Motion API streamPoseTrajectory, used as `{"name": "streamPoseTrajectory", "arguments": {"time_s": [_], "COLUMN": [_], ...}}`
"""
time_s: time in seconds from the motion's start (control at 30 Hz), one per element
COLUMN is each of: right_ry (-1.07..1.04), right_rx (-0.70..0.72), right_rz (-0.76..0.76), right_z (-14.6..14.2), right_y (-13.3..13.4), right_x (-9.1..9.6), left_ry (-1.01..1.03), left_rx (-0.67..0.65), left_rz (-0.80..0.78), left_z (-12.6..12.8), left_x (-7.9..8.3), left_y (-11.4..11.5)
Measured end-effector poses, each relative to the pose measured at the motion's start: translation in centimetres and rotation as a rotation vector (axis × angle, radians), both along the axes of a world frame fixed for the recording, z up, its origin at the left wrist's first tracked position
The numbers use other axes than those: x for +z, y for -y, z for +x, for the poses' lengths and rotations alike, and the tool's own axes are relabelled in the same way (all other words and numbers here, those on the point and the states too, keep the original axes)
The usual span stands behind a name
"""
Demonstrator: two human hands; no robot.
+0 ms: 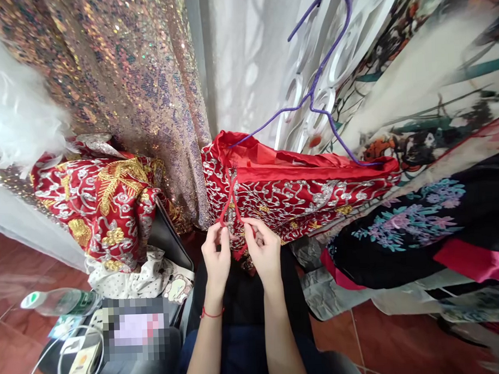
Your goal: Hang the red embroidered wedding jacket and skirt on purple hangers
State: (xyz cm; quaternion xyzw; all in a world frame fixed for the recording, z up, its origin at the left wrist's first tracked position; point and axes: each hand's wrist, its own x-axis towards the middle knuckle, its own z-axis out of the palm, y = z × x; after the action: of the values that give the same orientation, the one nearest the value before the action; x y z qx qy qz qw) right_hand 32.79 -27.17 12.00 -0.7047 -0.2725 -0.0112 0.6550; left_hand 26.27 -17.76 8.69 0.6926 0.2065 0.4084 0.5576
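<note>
A red skirt-like garment (291,199) with silver and gold embroidery hangs from a purple wire hanger (310,95), its red waistband running across the middle of the head view. Red tie cords (231,193) come down from the left part of that waistband. My left hand (217,251) pinches one cord near the garment's front. Close beside it, my right hand (262,247) pinches the other cord between thumb and fingers. The two hands are apart, and the cord's ends below them are partly hidden.
Left, a matching red embroidered garment (111,208) lies over a black chair, below a sequinned curtain (139,76). A plastic bottle (61,301) and a white cable (101,345) are lower left. Right, a black embroidered garment (406,225) hangs over the tiled floor (340,336).
</note>
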Motion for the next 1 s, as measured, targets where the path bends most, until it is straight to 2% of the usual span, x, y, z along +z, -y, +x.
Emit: {"name": "streamPoseTrajectory", "arguments": {"time_s": [0.07,0.17,0.23,0.3,0.43,0.53,0.63,0.77,0.9,1.0], "right_ry": [0.009,0.02,0.031,0.05,0.124,0.186,0.249,0.307,0.216,0.011], "right_rx": [0.001,0.068,0.045,-0.038,-0.176,-0.162,-0.132,-0.177,-0.16,-0.043], "right_rz": [-0.002,-0.015,-0.037,-0.053,-0.174,-0.257,-0.339,-0.49,-0.391,-0.264], "right_z": [0.0,-0.1,-0.3,-0.4,-0.1,0.0,-0.2,-0.6,-0.8,-0.8], "right_y": [-0.1,-0.2,-0.1,-0.1,0.1,0.2,0.1,-0.2,-0.6,-0.6], "right_x": [-0.3,-0.5,-0.5,-0.3,0.1,0.3,0.2,-0.2,-0.2,-0.1], "left_ry": [-0.025,-0.052,-0.054,-0.057,-0.047,-0.038,-0.131,-0.24,-0.267,-0.266], "left_rx": [0.071,0.007,-0.066,-0.086,-0.061,-0.018,0.02,-0.015,0.037,0.041], "left_rz": [0.216,0.472,0.558,0.621,0.764,0.858,0.86,0.82,0.664,0.488], "left_z": [-0.3,-0.5,-0.5,-0.4,-0.6,-1.2,-1.7,-2.1,-2.0,-1.4], "left_x": [0.3,0.8,1.0,1.1,1.6,2.3,2.9,3.4,3.4,3.2], "left_y": [-0.1,0.0,0.2,0.4,0.5,0.2,0.1,0.2,0.5,0.5]}}
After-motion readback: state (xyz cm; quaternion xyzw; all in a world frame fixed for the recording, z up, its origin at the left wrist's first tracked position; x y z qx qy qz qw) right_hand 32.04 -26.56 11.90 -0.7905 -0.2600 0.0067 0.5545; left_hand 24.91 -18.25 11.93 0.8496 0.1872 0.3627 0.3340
